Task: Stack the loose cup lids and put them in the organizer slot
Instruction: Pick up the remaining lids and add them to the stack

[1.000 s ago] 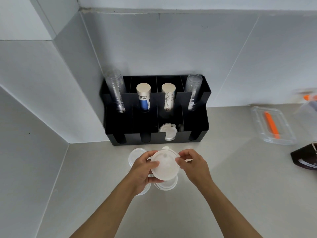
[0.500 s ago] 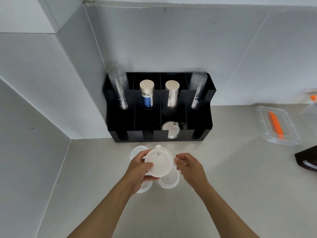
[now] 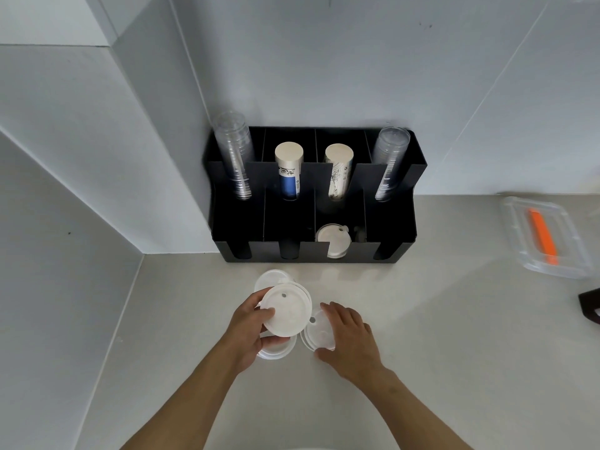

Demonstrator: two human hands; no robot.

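My left hand [image 3: 248,332] holds a stack of white cup lids [image 3: 285,315] tilted above the counter, a little in front of the black organizer [image 3: 389,235]. My right hand [image 3: 349,339] rests on a loose lid [image 3: 316,336] lying flat on the counter, fingers spread around its right edge. Another lid [image 3: 276,350] lies under my left hand, and one more [image 3: 271,277] peeks out behind the stack. Lids [image 3: 332,238] stand in the organizer's third front slot.
The organizer's back row holds two clear cup stacks [image 3: 233,151] and two paper cup stacks [image 3: 289,164]. A clear container with an orange item [image 3: 542,235] sits on the counter at right, and a dark object [image 3: 591,306] lies at the right edge. Walls close in left and behind.
My right hand let go of the held stack and dropped onto the loose lid on the counter. My left hand keeps the stack, shifted slightly left.
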